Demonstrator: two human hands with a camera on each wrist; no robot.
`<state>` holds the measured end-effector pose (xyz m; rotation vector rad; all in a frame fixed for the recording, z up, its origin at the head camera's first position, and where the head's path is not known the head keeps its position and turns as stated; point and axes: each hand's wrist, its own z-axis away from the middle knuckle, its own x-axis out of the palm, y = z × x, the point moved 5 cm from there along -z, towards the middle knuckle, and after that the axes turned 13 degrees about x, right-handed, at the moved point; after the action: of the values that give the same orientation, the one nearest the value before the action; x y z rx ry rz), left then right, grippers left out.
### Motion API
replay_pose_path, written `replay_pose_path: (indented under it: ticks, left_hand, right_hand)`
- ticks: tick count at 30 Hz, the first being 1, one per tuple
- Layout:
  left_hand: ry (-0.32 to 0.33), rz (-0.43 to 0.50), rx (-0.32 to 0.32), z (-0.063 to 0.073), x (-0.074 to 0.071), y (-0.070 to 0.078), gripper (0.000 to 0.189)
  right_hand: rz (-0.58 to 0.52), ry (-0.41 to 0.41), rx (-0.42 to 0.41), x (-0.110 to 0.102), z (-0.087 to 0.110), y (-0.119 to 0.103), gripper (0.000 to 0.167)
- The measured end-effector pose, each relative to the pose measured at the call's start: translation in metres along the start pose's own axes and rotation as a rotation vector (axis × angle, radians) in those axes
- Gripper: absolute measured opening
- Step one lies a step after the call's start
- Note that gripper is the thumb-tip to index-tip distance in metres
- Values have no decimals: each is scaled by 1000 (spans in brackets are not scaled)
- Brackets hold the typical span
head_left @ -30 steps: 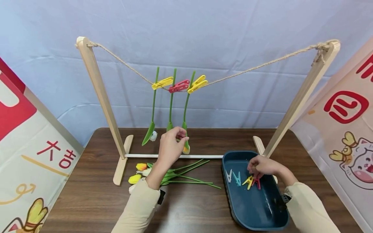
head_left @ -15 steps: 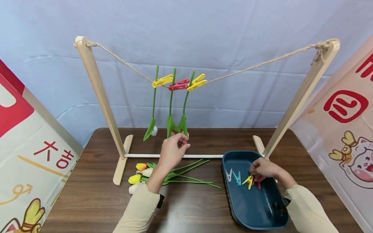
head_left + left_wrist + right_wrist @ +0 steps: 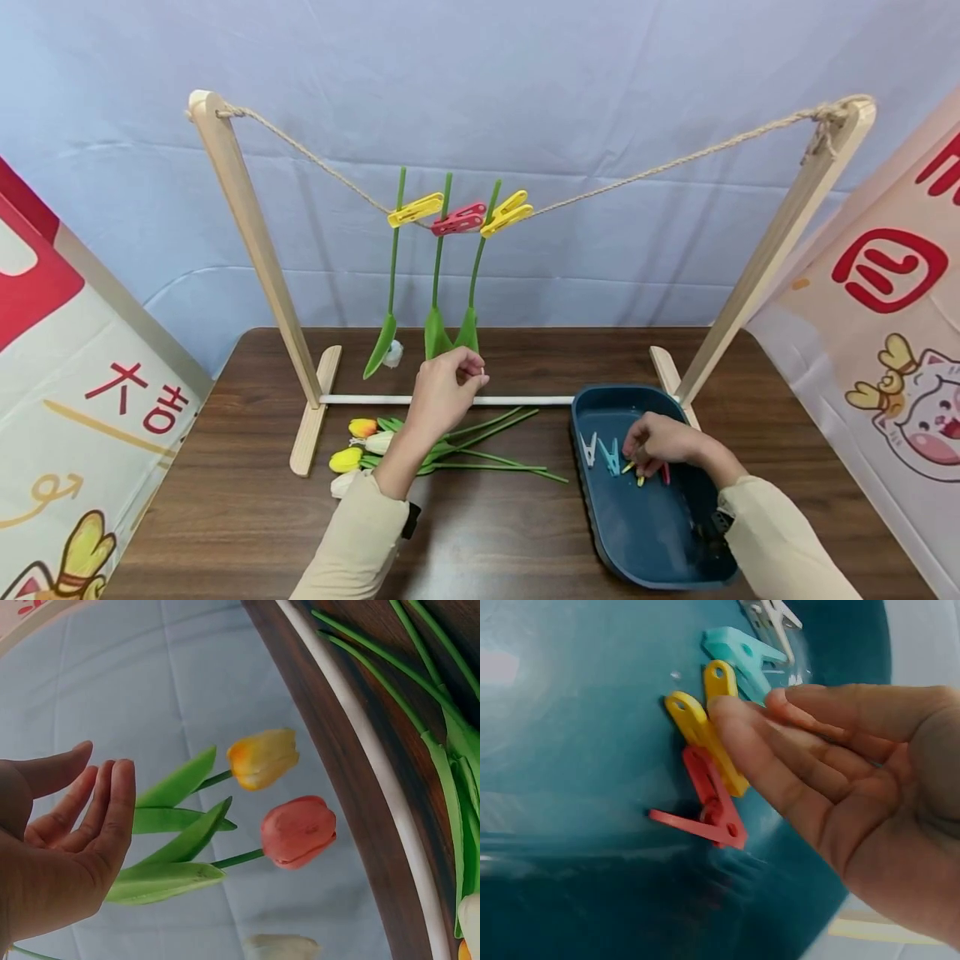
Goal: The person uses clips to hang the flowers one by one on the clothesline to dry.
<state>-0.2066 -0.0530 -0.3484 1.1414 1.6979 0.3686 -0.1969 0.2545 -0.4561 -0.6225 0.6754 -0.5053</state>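
Note:
My right hand (image 3: 663, 442) reaches into the dark blue tray (image 3: 645, 542), fingers loosely bent. In the right wrist view its fingertips are right at a yellow clothespin (image 3: 686, 716), beside a red clothespin (image 3: 699, 776), a turquoise clothespin (image 3: 727, 641) and a white clothespin (image 3: 780, 619). My left hand (image 3: 438, 392), holding nothing, hovers before the hanging tulips with relaxed fingers. In the left wrist view, a yellow tulip (image 3: 264, 759), a red tulip (image 3: 298, 832) and a white tulip (image 3: 282, 948) hang heads down. Two yellow clothespins (image 3: 416, 210) and a red clothespin (image 3: 459, 219) hold their stems on the rope.
The twine rope (image 3: 675, 161) sags between the left wooden post (image 3: 251, 242) and the right wooden post (image 3: 780, 242). A white rod (image 3: 525, 401) joins their feet. Several tulips (image 3: 480, 468) lie on the brown table (image 3: 487, 542), left of the tray.
My right hand has shifted left within the tray, from the red clothespin toward the yellow one. My left hand has lowered slightly and the hanging tulips have swung.

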Motion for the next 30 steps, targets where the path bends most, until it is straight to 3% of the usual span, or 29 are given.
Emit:
replay_pose_path:
  ticks: [6,15,25,30]
  left_hand:
    - [-23,1,1,2,2,-1,7]
    - [-53,13,26,4,6,-6,9]
    - [-73,15,31,6,8,-7,8]
    - [-89,24,17,9,8,-8,8]
  right_hand:
    - [2,6,-28,0,0,-1,13]
    - [31,135,-103,-18,6,-9,12]
    - [133,320,-60,-24,7,-11,7]
    - [145,370,-70,-30,11,-14,8]
